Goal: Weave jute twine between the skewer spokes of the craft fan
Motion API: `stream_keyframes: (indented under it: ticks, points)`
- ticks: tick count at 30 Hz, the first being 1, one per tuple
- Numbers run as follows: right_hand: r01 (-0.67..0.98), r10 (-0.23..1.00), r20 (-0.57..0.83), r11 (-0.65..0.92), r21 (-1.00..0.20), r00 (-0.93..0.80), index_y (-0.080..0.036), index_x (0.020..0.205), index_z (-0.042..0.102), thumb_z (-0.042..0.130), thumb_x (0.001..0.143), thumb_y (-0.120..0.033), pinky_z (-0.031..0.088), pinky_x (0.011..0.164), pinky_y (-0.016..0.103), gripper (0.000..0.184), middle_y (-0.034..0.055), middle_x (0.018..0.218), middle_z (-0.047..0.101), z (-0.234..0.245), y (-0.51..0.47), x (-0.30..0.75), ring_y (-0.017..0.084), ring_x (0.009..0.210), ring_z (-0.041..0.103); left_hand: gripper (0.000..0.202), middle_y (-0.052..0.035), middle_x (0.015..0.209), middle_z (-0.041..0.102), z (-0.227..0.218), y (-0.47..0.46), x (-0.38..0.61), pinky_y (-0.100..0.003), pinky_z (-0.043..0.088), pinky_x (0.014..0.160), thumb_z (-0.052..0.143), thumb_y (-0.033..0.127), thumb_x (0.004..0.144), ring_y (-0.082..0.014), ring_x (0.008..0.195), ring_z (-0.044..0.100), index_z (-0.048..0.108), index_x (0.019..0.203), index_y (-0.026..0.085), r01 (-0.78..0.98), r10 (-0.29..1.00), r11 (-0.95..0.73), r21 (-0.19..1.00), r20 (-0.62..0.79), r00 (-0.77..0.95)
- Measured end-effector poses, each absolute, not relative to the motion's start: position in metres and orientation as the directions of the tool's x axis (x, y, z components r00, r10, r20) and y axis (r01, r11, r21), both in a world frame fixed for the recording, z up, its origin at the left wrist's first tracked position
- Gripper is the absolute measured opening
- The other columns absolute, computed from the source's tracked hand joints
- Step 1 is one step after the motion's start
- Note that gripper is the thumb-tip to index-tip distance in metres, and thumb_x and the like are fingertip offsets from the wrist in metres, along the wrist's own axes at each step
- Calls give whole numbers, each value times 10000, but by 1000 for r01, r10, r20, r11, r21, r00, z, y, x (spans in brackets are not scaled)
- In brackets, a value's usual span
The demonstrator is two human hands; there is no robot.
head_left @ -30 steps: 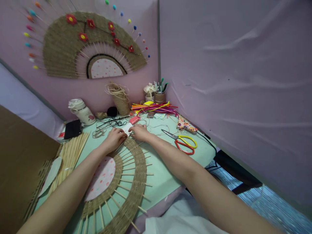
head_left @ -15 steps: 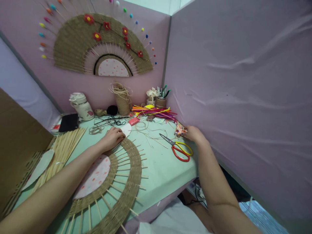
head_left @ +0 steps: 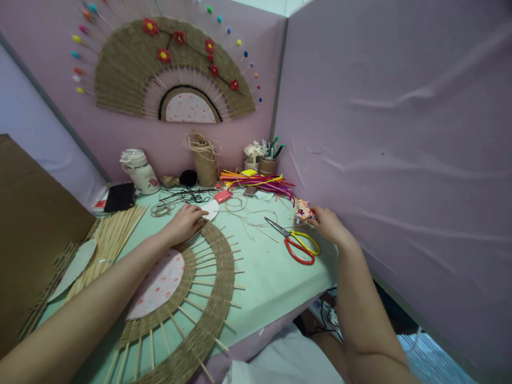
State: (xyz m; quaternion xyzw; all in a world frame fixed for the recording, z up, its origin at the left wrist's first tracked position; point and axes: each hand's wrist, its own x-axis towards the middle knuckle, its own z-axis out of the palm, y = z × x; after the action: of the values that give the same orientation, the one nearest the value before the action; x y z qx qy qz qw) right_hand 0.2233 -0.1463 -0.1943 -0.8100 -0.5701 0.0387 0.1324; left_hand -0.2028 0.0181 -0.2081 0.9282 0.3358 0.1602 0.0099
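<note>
Fan of tan woven fibre (head_left: pixel 224 266), one, half-round, pale sticks (head_left: pixel 221 344) radiating, pink-dotted white centre (head_left: pixel 164 282); on mint-green tabletop (head_left: pixel 268 282), near side. Red-and-yellow-handled scissors (head_left: pixel 287 233), one pair. Left hand (head_left: pixel 184 224): fingers bent at fan's far end, hold not discernible. Right hand (head_left: pixel 328 224): fingers closed around one floral-print object (head_left: pixel 304 209). Red-flowered woven wall fan (head_left: pixel 124 69), one.

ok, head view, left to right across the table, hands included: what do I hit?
pale strip bundle → left hand → coral-pink piece → floral-patterned item → right hand. Left out for overlap: woven fan piece, scissors.
</note>
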Motion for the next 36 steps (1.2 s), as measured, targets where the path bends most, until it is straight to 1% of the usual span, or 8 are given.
stream_keyframes:
  ticks: [3,5,8,12,16,21,26,36]
  points:
    - [822,948,163,-141,-552,272,-194,1198,558,470,874,-368,449,794,324,378,119,1050,631,-178,-163,214,223,910,583,367,-125,1104,592,-202,12,-199,-434,371,916,462,344,875,-287,1048,456,599,1169,172,659,659,-741,129,330,676]
    - [625,957,153,-37,-780,247,-219,1099,578,403,882,-421,469,661,295,343,74,932,636,-170,-170,202,185,757,580,380,-122,1146,576,-194,6,-193,-444,363,931,477,338,869,-293,1086,445,565,1200,175,679,686,-715,165,355,636]
    - [336,973,52,-28,-942,226,-227,844,572,327,880,-447,410,491,265,331,57,773,606,-166,-175,179,163,612,533,375,-103,1178,572,-173,-12,-179,-440,358,955,498,367,867,-285,1125,451,539,1199,198,674,710,-695,252,392,585]
    - [321,997,-53,-70,-944,60,-237,667,544,334,878,-462,389,461,279,373,56,675,573,-165,-178,143,156,541,488,510,-88,1284,550,-131,-52,-156,-418,355,991,576,501,825,-277,1191,460,501,1251,230,537,650,-760,367,399,647]
    - [381,996,-52,-20,-924,-75,-223,736,572,396,866,-452,456,561,300,316,63,791,593,-157,-185,108,161,624,522,640,-99,1333,541,-103,-88,-135,-388,316,1025,611,533,800,-263,1238,462,431,1333,228,405,530,-809,425,230,816]
    - [303,963,-73,10,-953,-261,-208,805,562,404,872,-449,429,529,262,295,28,747,520,-142,-188,83,135,610,468,323,-56,970,681,-98,-98,-127,-286,403,807,591,422,844,-207,917,597,605,1068,190,391,454,-811,436,45,890]
    - [337,935,-27,101,-936,-354,-177,973,564,575,803,-492,391,497,210,359,-13,727,469,-133,-165,77,89,579,434,200,-20,763,632,-80,-84,-130,-249,384,697,522,348,882,-155,732,553,619,871,174,362,432,-853,375,121,894]
    - [415,953,82,203,-887,-291,-167,973,577,645,747,-411,371,449,195,340,-27,668,500,-119,-113,53,84,530,438,246,-25,855,677,-65,-31,-141,-259,369,757,563,368,851,-150,768,578,633,1006,191,355,397,-906,230,172,902]
